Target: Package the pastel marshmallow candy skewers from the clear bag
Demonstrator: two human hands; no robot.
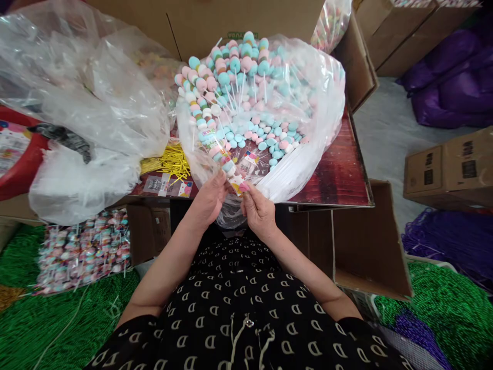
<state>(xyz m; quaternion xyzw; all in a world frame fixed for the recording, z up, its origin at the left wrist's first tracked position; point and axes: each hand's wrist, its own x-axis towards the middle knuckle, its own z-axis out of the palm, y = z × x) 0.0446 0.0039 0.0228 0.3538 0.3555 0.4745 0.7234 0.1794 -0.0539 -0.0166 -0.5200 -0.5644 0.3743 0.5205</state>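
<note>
Wood-grained red-brown table [352,169] is carrying the clear candy bag [327,118]; all places are running from that bag. Cardboard carton [215,20] is standing behind it. Second clear plastic bag [108,72] is slumping to its left; open-topped cardboard box [370,241] is sitting lower, at its near right. Bare candy skewers [246,64], pink, blue and white with darker pieces between, are fanning out in its far and left parts.

You are working at the candy bag's near edge. Your left hand [211,198] is pinching the sleeved skewer [219,152] low on its side, thumb and fingertips together on it. Your right hand [260,213] is clamping the near end of its printed clear sleeve [238,184] between thumb and forefinger. Skewer is slanting over the bag's near-left part. Loose candy discs [275,146] are lying inside the bag; yellow twist ties [175,160], just left of it.

Judgement: you are probably fitting the sleeve over the skewer. Next move is likely calling for a steady left pinch while the right is tidying that end, without squashing the candy.
</note>
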